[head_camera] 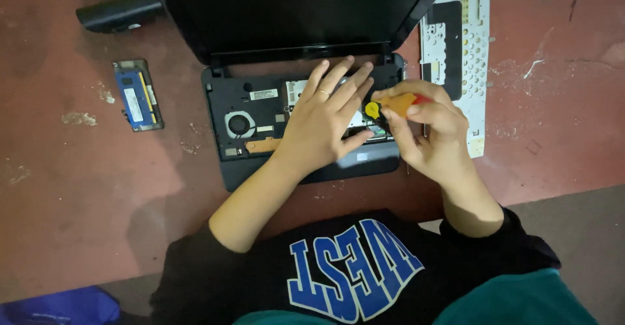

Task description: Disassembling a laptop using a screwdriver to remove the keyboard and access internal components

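1. Head view: left hand [322, 120] lies flat, fingers spread, on the opened laptop [260, 130]; right hand [426, 133] grips an orange screwdriver [394, 104], tip down inside it.
2. Keyboard plate [465, 58] already lies aside; fan [239, 124] and board remain inside.

The laptop screen [293, 13] stands at the top centre, its lid tilted open away from the body, a dark, blank rectangle in a glossy black frame. Below it, on the opened laptop base, a small white rectangular label [263, 94] sits just above the round fan. To the left, apart on the red floor, a blue memory module carries a narrow white sticker [133, 104] along its length.
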